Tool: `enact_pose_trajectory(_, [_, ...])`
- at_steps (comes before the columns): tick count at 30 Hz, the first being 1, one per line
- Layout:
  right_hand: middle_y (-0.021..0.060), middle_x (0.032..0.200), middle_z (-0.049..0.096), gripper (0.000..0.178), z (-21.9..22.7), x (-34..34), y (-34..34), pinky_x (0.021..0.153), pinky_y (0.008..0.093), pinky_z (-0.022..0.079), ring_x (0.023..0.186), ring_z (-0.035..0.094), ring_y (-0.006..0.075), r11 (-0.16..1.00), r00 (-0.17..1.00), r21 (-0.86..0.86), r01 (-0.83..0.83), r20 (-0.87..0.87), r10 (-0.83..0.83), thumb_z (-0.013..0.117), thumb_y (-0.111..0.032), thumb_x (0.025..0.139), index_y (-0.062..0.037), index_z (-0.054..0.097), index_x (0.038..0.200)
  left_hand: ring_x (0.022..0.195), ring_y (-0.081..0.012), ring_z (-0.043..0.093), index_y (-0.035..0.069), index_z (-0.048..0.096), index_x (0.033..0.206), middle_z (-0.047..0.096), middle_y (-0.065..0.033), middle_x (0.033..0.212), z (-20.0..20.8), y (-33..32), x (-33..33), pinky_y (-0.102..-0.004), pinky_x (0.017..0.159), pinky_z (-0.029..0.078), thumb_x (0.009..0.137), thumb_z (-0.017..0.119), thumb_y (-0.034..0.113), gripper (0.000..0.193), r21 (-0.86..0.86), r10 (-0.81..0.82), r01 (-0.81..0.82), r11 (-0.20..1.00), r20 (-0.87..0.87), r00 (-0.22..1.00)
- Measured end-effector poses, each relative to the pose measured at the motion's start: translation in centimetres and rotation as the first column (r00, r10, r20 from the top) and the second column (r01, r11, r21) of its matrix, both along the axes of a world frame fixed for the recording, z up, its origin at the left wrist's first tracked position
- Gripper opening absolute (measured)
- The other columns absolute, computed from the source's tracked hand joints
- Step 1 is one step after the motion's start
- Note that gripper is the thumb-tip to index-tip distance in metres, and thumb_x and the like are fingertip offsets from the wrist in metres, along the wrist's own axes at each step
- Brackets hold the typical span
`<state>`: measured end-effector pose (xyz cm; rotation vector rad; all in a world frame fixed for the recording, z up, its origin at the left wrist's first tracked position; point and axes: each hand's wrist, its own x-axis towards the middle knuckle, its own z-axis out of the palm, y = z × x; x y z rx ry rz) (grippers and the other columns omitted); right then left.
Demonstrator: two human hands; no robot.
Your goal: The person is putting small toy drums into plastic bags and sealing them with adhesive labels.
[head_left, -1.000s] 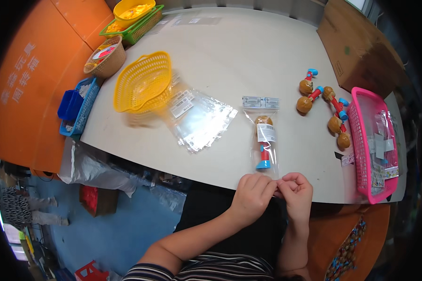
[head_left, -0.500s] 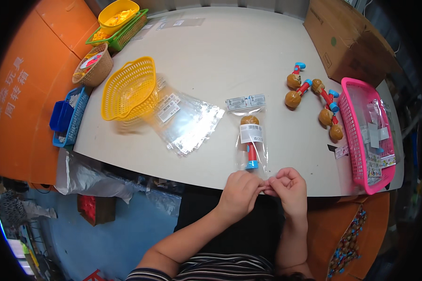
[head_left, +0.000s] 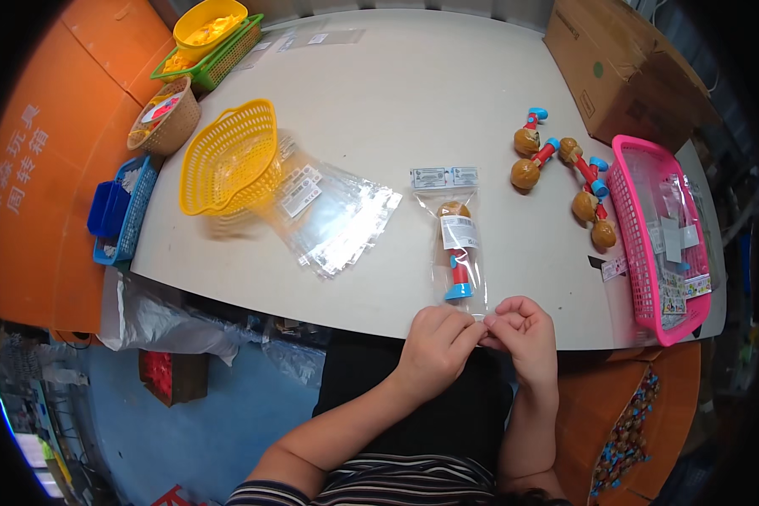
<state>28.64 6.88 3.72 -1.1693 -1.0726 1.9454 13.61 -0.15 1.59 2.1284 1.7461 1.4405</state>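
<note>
A clear plastic bag (head_left: 439, 274) lies on the table in front of me, its near end at my fingers. Inside it is a toy (head_left: 459, 268) with a brown round head, red body and blue foot, partly covered by a white label. My left hand (head_left: 437, 347) is closed, thumb and fingers pinching the bag's near end. Beside it, my right hand (head_left: 523, 337) pinches the same end with thumb and forefinger, the other fingers curled. The bag's far end carries a printed header strip (head_left: 444, 176).
A fan of flat clear bags (head_left: 346, 221) lies left of the bagged toy, beside a yellow basket (head_left: 190, 181). Several loose toys (head_left: 525, 174) rest at right, near a pink basket (head_left: 641, 244) of packaging. A cardboard box (head_left: 624, 76) stands at the far right.
The bag and the toy inside have shifted and tilted slightly, the toy's foot moving right and a little away from the table edge. Both hands keep their pinch near the same place.
</note>
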Motion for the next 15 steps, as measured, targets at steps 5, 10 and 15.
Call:
enact_pose_trajectory(5, [0.0122,0.083,0.069,0.009,-0.2,-0.1,-0.1,0.068,0.0257,0.06,0.075,0.07,0.0161,1.0,0.999,0.003,0.022,-0.032,-0.022,0.062,0.005,0.09,0.0025,0.055,0.096,0.086,-0.0251,0.059,0.001,0.066,0.097,0.061,-0.0072,0.091,0.2,0.3,0.3,-0.037,0.076,0.046,0.072,0.069,0.005,0.025,0.038,-0.011,0.014,0.999,-0.079,0.997])
enact_pose_trajectory(10, [0.0122,0.081,0.067,0.016,-1.5,0.1,-0.2,0.067,0.0261,0.06,0.074,0.069,0.0165,0.993,0.991,0.068,0.092,-0.105,-0.084,0.061,0.01,0.088,-0.0013,0.05,0.086,0.086,-0.0262,0.059,0.005,0.064,0.093,0.061,-0.0065,0.088,0.2,0.6,0.1,-0.0374,0.078,0.044,0.073,0.072,0.003,0.021,-0.037,-0.062,0.064,0.997,0.042,0.997])
enact_pose_trajectory(15, [0.0127,0.079,0.066,0.02,-1.5,-0.5,-0.3,0.066,0.0262,0.06,0.073,0.069,0.0171,0.99,0.988,0.073,0.125,-0.095,-0.118,0.061,0.01,0.088,-0.0024,0.047,0.082,0.091,-0.0265,0.057,0.006,0.062,0.089,0.059,-0.0059,0.088,1.6,-0.9,-2.3,-0.0376,0.083,0.043,0.077,0.071,0.002,0.016,-0.177,-0.189,0.217,0.96,0.165,0.968])
